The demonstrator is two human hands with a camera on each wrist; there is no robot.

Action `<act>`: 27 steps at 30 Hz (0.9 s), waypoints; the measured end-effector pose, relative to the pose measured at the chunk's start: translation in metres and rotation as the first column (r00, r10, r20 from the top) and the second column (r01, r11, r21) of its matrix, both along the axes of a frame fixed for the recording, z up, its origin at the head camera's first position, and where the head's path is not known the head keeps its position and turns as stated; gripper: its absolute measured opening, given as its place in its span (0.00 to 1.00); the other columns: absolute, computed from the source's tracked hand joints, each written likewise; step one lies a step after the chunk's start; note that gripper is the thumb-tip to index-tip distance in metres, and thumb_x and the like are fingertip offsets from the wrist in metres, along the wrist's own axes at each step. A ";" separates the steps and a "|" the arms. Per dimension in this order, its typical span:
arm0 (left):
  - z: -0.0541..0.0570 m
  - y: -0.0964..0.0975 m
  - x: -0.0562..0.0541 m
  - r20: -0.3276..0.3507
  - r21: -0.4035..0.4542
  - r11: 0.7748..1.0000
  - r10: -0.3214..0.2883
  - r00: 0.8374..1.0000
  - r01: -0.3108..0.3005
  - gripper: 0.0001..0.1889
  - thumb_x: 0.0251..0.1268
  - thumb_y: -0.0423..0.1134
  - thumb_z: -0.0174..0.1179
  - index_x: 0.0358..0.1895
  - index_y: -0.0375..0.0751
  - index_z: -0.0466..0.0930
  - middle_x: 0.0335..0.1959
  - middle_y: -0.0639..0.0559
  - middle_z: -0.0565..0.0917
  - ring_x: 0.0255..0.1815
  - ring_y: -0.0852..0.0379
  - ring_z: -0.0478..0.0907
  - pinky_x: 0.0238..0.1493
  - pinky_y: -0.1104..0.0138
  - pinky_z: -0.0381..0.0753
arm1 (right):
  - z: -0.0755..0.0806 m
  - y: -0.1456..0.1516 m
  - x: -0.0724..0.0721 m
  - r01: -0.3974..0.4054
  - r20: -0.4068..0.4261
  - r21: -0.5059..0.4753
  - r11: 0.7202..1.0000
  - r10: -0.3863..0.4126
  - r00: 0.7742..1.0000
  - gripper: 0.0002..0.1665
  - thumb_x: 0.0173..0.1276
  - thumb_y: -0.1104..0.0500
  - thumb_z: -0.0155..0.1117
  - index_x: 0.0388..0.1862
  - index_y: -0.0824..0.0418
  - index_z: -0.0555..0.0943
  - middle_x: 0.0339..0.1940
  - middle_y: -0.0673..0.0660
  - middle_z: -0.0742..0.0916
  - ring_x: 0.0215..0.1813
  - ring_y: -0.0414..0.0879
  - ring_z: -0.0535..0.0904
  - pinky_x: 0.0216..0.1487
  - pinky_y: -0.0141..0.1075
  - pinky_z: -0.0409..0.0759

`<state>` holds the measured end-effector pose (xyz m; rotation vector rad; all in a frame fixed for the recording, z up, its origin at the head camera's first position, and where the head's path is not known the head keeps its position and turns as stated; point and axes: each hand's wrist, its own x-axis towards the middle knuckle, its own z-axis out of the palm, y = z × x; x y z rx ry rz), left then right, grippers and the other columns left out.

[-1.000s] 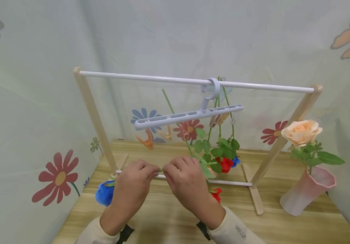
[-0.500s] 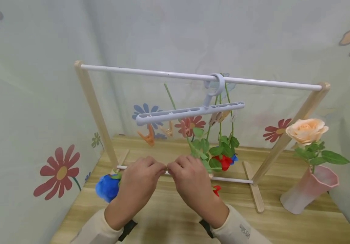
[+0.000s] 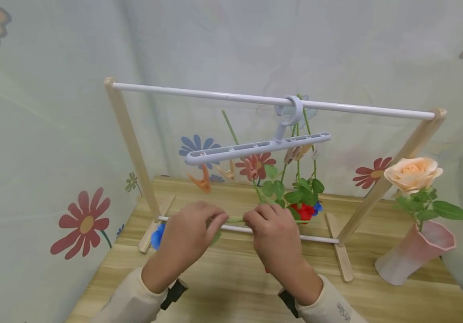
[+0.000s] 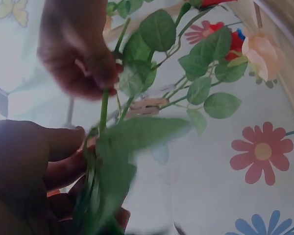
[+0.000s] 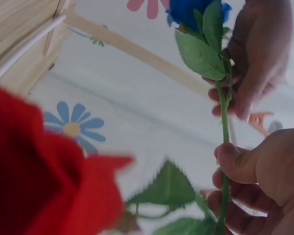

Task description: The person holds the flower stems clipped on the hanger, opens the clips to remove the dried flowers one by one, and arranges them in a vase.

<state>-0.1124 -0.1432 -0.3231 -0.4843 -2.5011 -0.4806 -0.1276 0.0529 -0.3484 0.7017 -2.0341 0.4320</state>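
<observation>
Left hand (image 3: 188, 235) and right hand (image 3: 277, 235) grasping slim green stem (image 5: 225, 125), its ruffled blue flower (image 3: 157, 236) at nine o'clock from left hand

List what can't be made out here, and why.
- Head: most of the blue flower, hidden behind the left hand.
- Right wrist: petal detail on the near red flower, blurred; its left side, cut off by the edge.
- Left wrist: the broad leaf, blurred.

Cream sleeves (image 3: 131, 294); black wristbands (image 3: 174, 294)
</observation>
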 end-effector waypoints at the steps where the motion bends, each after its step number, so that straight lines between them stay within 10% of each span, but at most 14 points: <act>1: 0.002 -0.002 -0.002 0.033 0.031 1.000 -0.006 0.999 0.005 0.06 0.68 0.48 0.68 0.36 0.53 0.90 0.31 0.60 0.88 0.30 0.63 0.82 0.28 0.66 0.81 | 0.001 0.004 0.000 0.008 -0.002 -0.013 1.000 -0.008 1.000 0.09 0.52 0.62 0.80 0.25 0.53 0.86 0.25 0.49 0.84 0.29 0.49 0.79 0.25 0.39 0.72; 6: 0.006 -0.012 -0.016 0.237 0.228 0.974 -0.056 0.970 0.000 0.12 0.75 0.49 0.59 0.44 0.51 0.91 0.39 0.56 0.91 0.38 0.60 0.85 0.42 0.59 0.86 | 0.006 0.026 0.002 0.048 -0.002 -0.063 0.997 -0.048 0.999 0.08 0.51 0.62 0.80 0.26 0.56 0.87 0.25 0.51 0.84 0.29 0.51 0.78 0.26 0.42 0.72; 11: -0.001 -0.018 -0.033 0.441 0.372 0.924 -0.098 0.892 -0.082 0.18 0.79 0.54 0.51 0.48 0.55 0.90 0.44 0.55 0.91 0.46 0.57 0.87 0.51 0.55 0.85 | 0.009 0.055 0.005 0.073 0.026 -0.091 0.993 -0.071 0.997 0.06 0.54 0.66 0.78 0.27 0.58 0.87 0.26 0.53 0.85 0.30 0.54 0.79 0.30 0.46 0.76; 16: -0.013 -0.011 -0.051 0.536 0.503 0.853 -0.178 0.825 -0.142 0.21 0.77 0.59 0.52 0.51 0.51 0.89 0.41 0.52 0.89 0.40 0.57 0.82 0.35 0.65 0.79 | 0.009 0.083 0.005 0.088 0.051 -0.187 0.978 -0.080 0.995 0.06 0.54 0.69 0.77 0.29 0.61 0.88 0.28 0.58 0.86 0.32 0.57 0.79 0.34 0.48 0.76; 23: -0.025 0.017 -0.063 0.515 0.574 0.806 -0.217 0.829 -0.145 0.14 0.73 0.45 0.59 0.55 0.48 0.86 0.51 0.46 0.89 0.53 0.48 0.82 0.53 0.54 0.83 | 0.006 0.110 0.007 0.116 0.058 -0.385 0.915 -0.102 0.993 0.11 0.51 0.74 0.77 0.33 0.63 0.89 0.31 0.61 0.88 0.36 0.55 0.77 0.39 0.35 0.69; 27: -0.021 0.037 -0.063 0.494 0.660 0.743 -0.321 0.808 -0.109 0.20 0.73 0.50 0.62 0.63 0.50 0.82 0.56 0.49 0.88 0.56 0.48 0.85 0.60 0.51 0.83 | 0.009 0.124 0.008 0.149 0.067 -0.452 0.880 -0.134 0.989 0.09 0.55 0.73 0.76 0.34 0.67 0.89 0.33 0.64 0.88 0.41 0.29 0.78 0.45 0.20 0.70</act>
